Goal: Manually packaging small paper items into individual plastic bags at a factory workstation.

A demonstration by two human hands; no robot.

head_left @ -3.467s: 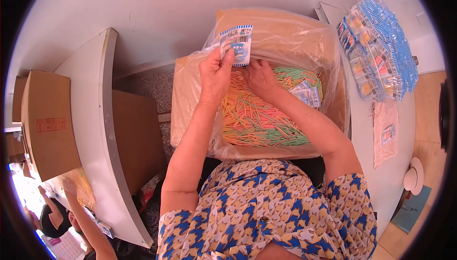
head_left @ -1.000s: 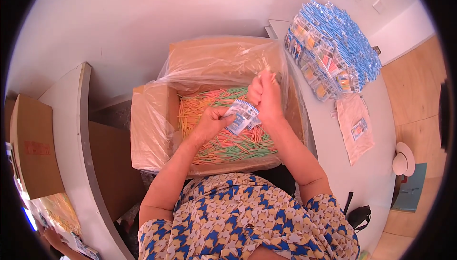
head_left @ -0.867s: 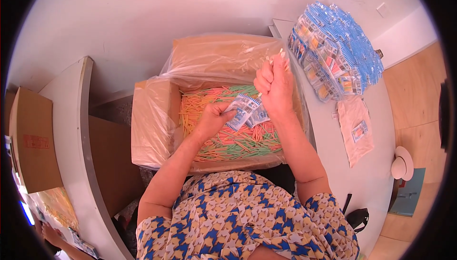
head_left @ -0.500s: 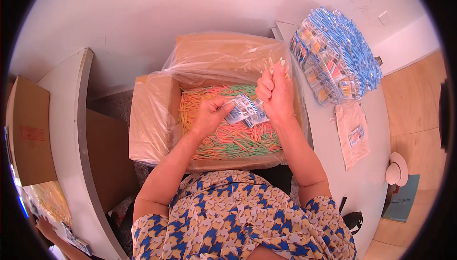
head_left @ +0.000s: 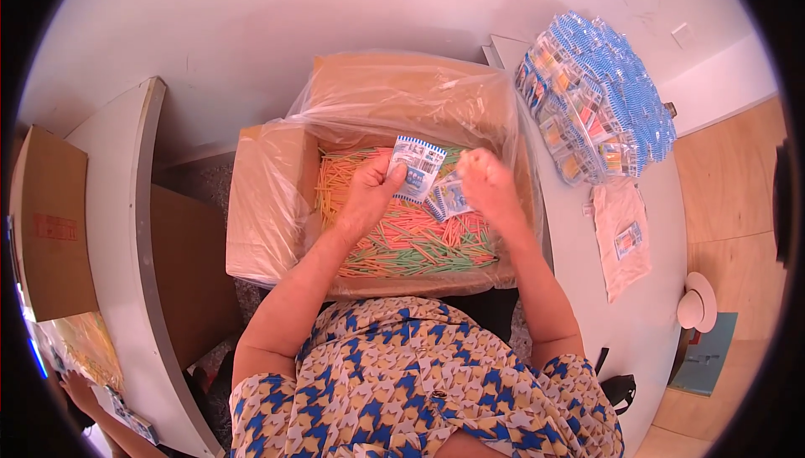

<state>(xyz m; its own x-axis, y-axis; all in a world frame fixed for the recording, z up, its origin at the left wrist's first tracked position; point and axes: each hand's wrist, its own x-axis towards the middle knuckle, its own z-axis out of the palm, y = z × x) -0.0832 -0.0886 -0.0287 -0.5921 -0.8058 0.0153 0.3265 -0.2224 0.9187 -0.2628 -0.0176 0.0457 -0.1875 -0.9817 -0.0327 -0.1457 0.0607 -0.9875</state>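
Note:
My left hand pinches a small blue-and-white packet between thumb and fingers, holding it upright over an open carton. My right hand is closed just to its right, slightly blurred. Pale stick ends peek out at its fingertips. More blue-and-white packets sit against the right hand's near-left side; whether that hand grips them or they rest on the sticks, I cannot tell. Below both hands, thin pink, green, orange and yellow sticks fill the carton, which has a clear plastic liner.
A big heap of filled, blue-edged packets stands on the white table at right. Near it lies a pale cloth with one packet on it. At left are a white panel edge, another carton and another person's hand.
My right hand has come down from above the carton's right side toward the packets. My left hand has raised its packet and turned it more upright.

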